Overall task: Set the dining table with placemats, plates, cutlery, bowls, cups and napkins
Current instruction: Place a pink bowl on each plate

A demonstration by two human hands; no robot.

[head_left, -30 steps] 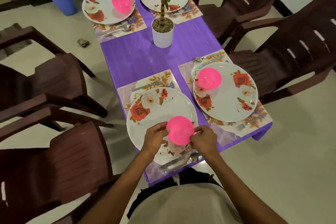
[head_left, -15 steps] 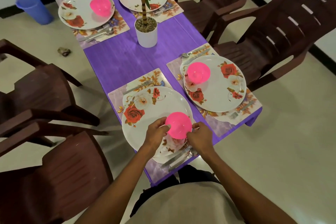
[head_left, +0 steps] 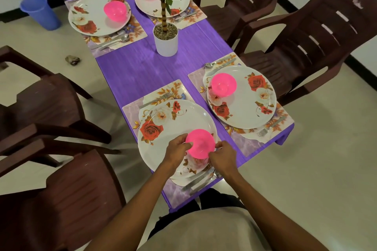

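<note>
I had L hand [head_left: 177, 150] & R hand [head_left: 222, 156] pinching pink bowl [head_left: 201, 143] on near plate [head_left: 163, 149]; knife [head_left: 195, 179] by R wrist, potted plant [head_left: 165, 32] mid-table.

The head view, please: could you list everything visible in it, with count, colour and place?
Table: one, purple top, centre.
Placemats: four, floral, one per setting.
Plates: four, white with red roses, one on each placemat.
Bowls: four, pink, one on each plate; the far right one sits half hidden behind the plant.
Near bowl: pink, on the nearest plate, gripped at both sides.
Cutlery: silver, beside the plates on the placemats.
Potted plant: one, green in a white pot, table centre.
Chairs: four, dark brown, two on each side.
Bucket: one, blue, on the floor, far left.
Left hand: grips the near bowl.
Right hand: grips the near bowl.
</note>
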